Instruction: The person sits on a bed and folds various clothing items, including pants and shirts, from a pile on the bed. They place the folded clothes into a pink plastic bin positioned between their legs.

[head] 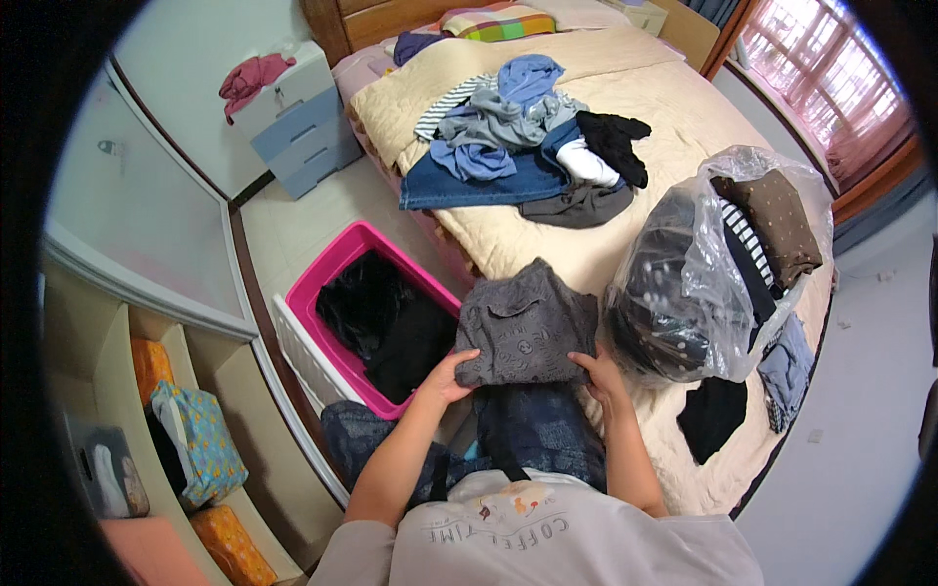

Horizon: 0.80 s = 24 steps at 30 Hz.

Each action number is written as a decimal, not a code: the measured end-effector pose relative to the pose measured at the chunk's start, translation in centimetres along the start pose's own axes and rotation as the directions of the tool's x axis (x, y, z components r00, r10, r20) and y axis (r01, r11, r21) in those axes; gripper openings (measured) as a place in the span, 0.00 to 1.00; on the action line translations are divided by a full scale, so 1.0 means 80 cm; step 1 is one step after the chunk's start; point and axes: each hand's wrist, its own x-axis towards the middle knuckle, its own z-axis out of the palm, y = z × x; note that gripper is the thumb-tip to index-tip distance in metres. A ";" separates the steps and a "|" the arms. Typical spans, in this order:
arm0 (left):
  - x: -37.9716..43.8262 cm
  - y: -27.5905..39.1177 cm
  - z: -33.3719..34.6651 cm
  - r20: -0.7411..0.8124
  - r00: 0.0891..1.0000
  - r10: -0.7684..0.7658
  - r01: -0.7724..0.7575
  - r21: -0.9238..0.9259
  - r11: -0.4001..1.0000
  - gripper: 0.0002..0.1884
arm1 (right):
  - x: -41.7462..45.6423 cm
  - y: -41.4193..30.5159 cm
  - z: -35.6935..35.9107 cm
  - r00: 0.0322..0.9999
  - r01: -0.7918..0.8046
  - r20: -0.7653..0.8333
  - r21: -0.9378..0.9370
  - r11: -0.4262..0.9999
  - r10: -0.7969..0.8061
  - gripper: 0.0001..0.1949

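Observation:
A folded dark grey patterned garment (529,333) is stretched flat between my two hands, above my lap at the near edge of the bed. My left hand (452,377) grips its lower left corner, thumb on top. At the lower right corner my right hand (597,370) pinches it the same way. Just left of the garment stands a pink plastic storage bin (381,233) with black clothes (381,315) inside. To the right, a clear plastic bag (703,264) full of clothes rests on the bed.
A heap of mixed clothes (506,124) lies on the cream bedspread (681,102). Near the bag lie a black cloth (714,417) and a light blue garment (788,373). A white lid (308,351) leans beside the bin. Open wardrobe shelves (242,410) hold patterned fabric storage bags (201,439).

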 end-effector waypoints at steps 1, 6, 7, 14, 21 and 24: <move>-0.004 0.021 0.007 0.096 0.995 -0.020 0.018 0.028 0.999 0.25 | -0.001 -0.008 0.005 0.995 0.079 0.065 0.025 0.997 -0.080 0.35; -0.039 0.152 0.119 0.218 0.974 0.061 -0.167 0.512 0.843 0.28 | 0.007 -0.102 0.047 0.917 0.355 0.271 -0.225 0.908 -0.291 0.30; -0.040 0.181 0.142 0.222 0.971 0.094 -0.210 0.590 0.780 0.28 | 0.006 -0.136 0.067 0.901 0.390 0.296 -0.236 0.890 -0.316 0.29; -0.010 0.358 0.314 0.427 0.696 0.577 -0.707 0.550 0.445 0.23 | 0.108 -0.306 0.170 0.642 0.758 -0.141 0.269 0.595 -0.754 0.41; 0.067 0.255 0.149 0.203 0.704 0.680 -0.577 0.722 0.382 0.23 | 0.133 -0.106 0.154 0.770 0.637 0.077 -0.143 0.757 -0.633 0.38; 0.058 0.141 0.040 -0.002 0.916 0.402 -0.286 0.700 0.655 0.18 | 0.064 0.043 0.093 0.900 0.420 0.168 -0.080 0.904 -0.403 0.28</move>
